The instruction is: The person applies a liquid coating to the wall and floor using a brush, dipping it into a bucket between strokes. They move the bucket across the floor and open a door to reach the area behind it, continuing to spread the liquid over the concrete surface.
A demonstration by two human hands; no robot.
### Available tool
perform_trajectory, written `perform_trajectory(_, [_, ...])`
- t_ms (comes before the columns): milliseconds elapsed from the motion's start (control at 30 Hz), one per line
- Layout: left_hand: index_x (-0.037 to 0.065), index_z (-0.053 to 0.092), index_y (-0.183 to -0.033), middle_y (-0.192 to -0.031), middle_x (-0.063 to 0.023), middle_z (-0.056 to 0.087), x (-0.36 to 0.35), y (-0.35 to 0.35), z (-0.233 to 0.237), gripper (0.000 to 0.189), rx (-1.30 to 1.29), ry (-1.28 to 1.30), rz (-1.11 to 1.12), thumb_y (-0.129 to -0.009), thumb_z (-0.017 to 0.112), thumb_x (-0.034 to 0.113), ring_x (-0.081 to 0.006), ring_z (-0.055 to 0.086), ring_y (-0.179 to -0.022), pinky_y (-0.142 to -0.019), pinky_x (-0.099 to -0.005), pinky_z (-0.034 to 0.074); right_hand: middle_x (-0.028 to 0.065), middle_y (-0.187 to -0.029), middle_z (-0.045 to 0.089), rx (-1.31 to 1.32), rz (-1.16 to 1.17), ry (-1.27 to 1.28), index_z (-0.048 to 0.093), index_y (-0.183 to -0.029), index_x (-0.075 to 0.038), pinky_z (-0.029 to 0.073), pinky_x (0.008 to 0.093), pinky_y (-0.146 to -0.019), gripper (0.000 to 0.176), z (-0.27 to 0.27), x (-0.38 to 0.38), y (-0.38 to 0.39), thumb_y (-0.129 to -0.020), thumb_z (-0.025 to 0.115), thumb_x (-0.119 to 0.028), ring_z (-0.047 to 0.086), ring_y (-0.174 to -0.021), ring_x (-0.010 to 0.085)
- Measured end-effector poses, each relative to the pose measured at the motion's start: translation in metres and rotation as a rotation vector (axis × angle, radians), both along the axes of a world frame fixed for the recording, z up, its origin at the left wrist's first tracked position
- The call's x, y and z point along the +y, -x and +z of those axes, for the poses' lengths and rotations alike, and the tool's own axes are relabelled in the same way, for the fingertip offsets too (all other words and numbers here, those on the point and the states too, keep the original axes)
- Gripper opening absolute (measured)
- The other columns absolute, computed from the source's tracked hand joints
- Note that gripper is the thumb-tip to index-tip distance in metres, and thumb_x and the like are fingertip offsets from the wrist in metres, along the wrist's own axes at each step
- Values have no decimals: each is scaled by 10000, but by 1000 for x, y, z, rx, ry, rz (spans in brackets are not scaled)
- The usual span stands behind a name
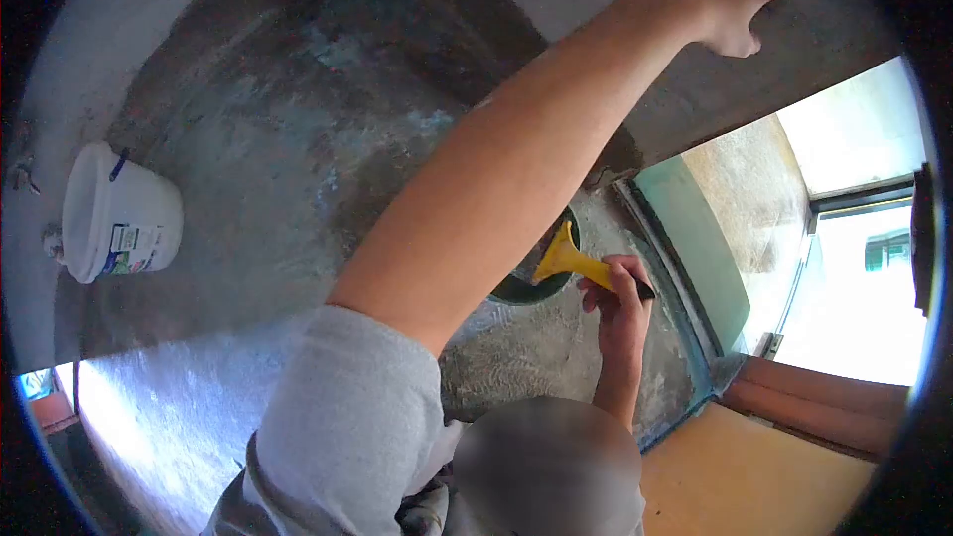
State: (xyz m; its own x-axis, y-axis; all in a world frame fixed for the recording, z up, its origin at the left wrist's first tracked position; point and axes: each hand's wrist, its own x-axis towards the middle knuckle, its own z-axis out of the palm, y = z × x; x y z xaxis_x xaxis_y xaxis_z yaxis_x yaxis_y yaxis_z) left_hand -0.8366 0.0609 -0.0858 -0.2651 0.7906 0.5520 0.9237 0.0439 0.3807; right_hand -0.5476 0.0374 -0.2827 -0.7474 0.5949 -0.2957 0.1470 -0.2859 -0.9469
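Note:
My left arm, in a grey sleeve, reaches across the view to the upper right. There my left hand [733, 8] lies against the dim grey wall with its fingers spread and nothing in it; some fingertips are lost in shadow. My right hand [620, 300] is closed around the handle of a yellow scraper [571, 258] with a black end. The scraper's wide head points left, over a dark green bucket [531, 296]. My left forearm covers much of that bucket, and its contents are hard to make out.
On the left is a white plastic bucket [124, 216] with a label. Wet dark patches mark the rough grey surface [328, 129]. To the right are a pale green panel [695, 238] and a bright window [864, 288]. A blurred round patch covers the bottom centre.

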Motion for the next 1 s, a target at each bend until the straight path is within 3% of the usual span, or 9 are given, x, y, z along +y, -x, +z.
perform_trajectory(267, [44, -16, -1545, -1590, -194, -194, 9, 2, -9, 901, 16, -45, -36, -935, 595, 301, -362, -153, -1473, -1215, -464, 2, 144, -761, 651, 325, -297, 728, 622, -1061, -20, 415, 237, -493, 382, -51, 1, -51, -986, 510, -377, 520, -525, 144])
perform_trajectory(467, [45, -38, -1542, -1601, -188, -161, 18, 0, -9, 950, 76, -42, 13, -918, 621, 328, -358, -124, -1481, -1214, -478, 16, 132, -776, 649, 550, -288, 1077, 633, -1084, -37, 420, 246, -511, 486, -83, -1, -68, -992, 471, -486, 495, -527, 129])
perform_trajectory(567, [55, -27, -1546, -1607, -189, -125, 12, -12, 0, 946, 47, -16, 9, -918, 631, 312, -337, -106, -1487, -1215, -478, 41, 118, -790, 632, 637, -357, 1025, 626, -1091, -39, 420, 268, -539, 450, -101, 6, -83, -986, 493, -456, 500, -579, 134])
perform_trajectory(667, [62, -36, -1548, -1609, -188, -115, 12, -4, -11, 950, 89, -27, 54, -919, 634, 301, -326, -100, -1490, -1215, -475, 45, 118, -806, 627, 615, -595, 825, 630, -1095, -47, 432, 277, -570, 399, -112, 10, -93, -972, 523, -411, 517, -614, 149])
perform_trajectory(800, [62, -42, -1548, -1609, -187, -116, 15, -11, -8, 961, 90, 8, 109, -914, 643, 292, -320, -99, -1491, -1215, -465, 36, 117, -852, 635, 524, -874, 242, 527, -1143, -65, 485, 305, -655, 327, -133, 27, -102, -944, 584, -319, 590, -695, 179])
perform_trajectory(833, [62, -44, -1547, -1610, -186, -117, 15, -10, -9, 962, 95, -8, 95, -914, 644, 287, -319, -98, -1491, -1215, -463, 34, 121, -863, 637, 516, -900, 192, 475, -1145, -51, 513, 317, -694, 308, -143, 32, -105, -940, 606, -240, 618, -732, 186])
perform_trajectory(933, [59, -50, -1546, -1610, -184, -121, 17, -9, -12, 967, 101, -39, 81, -911, 648, 273, -315, -94, -1492, -1215, -457, 31, 133, -865, 639, 350, -1080, -7, 473, -1131, -24, 525, 319, -707, 279, -166, 51, -94, -942, 609, -178, 627, -731, 184])
perform_trajectory(1000, [56, -56, -1544, -1610, -183, -124, 15, -12, -11, 973, 103, -28, 111, -909, 650, 267, -313, -90, -1492, -1216, -455, 31, 139, -865, 645, 378, -1165, -28, 469, -1132, -11, 528, 322, -711, 270, -176, 64, -81, -945, 615, -139, 631, -725, 179])
